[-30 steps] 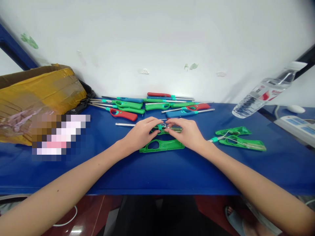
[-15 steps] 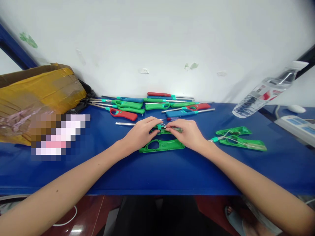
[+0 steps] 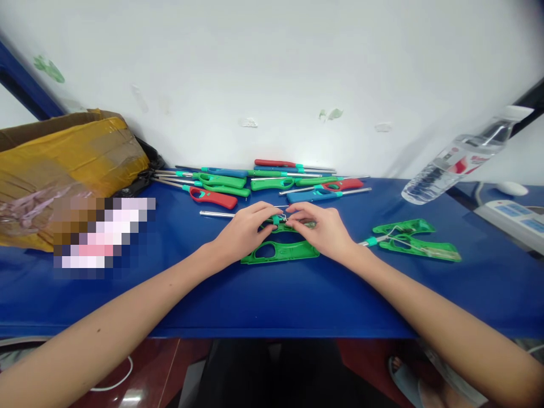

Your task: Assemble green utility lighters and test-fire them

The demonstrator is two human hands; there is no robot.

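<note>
In the head view, my left hand pinches an opened green gas lighter near its teal collar. The lighter's metal tube sticks out to the left of that hand. My right hand has thumb and fingertips at the lighter's exposed inner parts, by a thin pale wire; the exact grip is partly hidden behind the fingers. Just in front of both hands a loose green handle half lies on the blue table. To the right rests another opened green lighter, its two shells spread and wire showing.
Several red, green and blue lighters lie along the wall. A taped cardboard box stands at the left, beside a pixelated patch. A water bottle and a white device are at the right. A person's sandalled foot shows below.
My right index finger has lifted and straightened a little over the lighter's inner parts. My left hand and the things on the table stay in place.
</note>
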